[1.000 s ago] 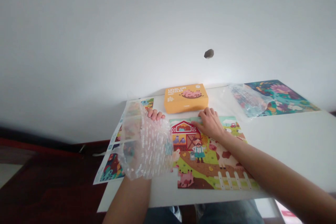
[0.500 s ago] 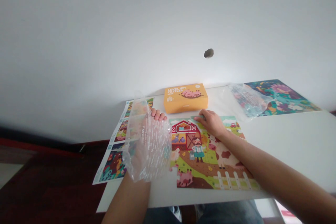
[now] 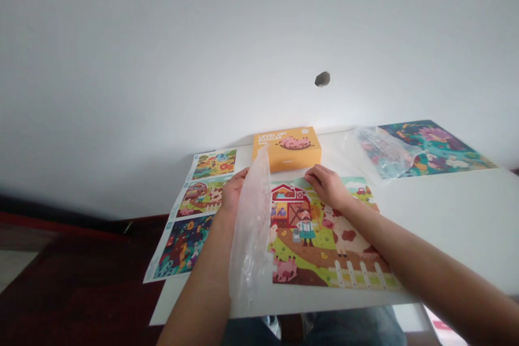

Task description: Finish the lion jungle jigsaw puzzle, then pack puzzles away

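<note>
My left hand (image 3: pixel 234 193) grips a clear bubble-patterned plastic bag (image 3: pixel 251 232), which hangs in a narrow fold beside the left edge of a farm jigsaw puzzle (image 3: pixel 324 248). The hand sits over a printed picture sheet (image 3: pixel 190 213). My right hand (image 3: pixel 327 187) rests on the puzzle's top edge, above its red barn, with its fingers close together. An orange Level Up! Puzzles box (image 3: pixel 286 148) lies just beyond the two hands.
At the far right, a second puzzle (image 3: pixel 436 146) lies partly under another clear plastic bag (image 3: pixel 385 151). All of this is on a white table (image 3: pixel 454 216) against a white wall. Dark red flooring lies to the left of the table.
The bag has collapsed into a narrow fold and shifted right, uncovering more of the picture sheet. My left hand has moved down and left. My right hand has barely moved.
</note>
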